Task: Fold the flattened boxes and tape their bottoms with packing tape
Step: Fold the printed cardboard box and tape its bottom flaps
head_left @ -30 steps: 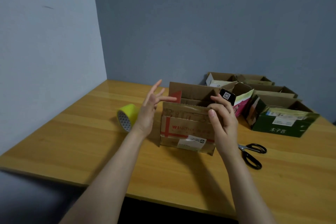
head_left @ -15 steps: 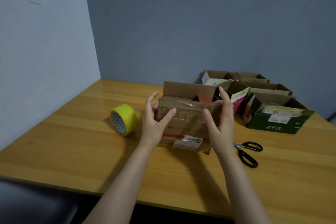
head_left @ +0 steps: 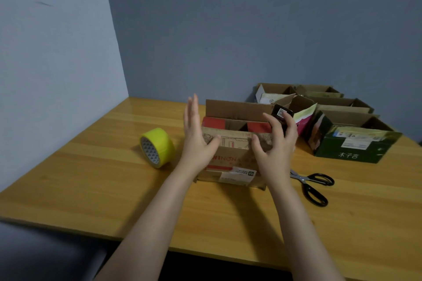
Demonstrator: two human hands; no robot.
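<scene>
Left hand [head_left: 198,141] and right hand [head_left: 276,146], grips apart, press the box flap [head_left: 237,141]; untaped, it may spring back

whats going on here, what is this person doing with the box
A person is folding a brown cardboard box with red print on the wooden table. The left hand, fingers straight, is at the box's left end with its thumb on the near flap; the right hand spreads over the right end. The far flap stands upright, so the box is not closed yet. The yellow tape roll and the scissors lie untouched on either side.
</scene>
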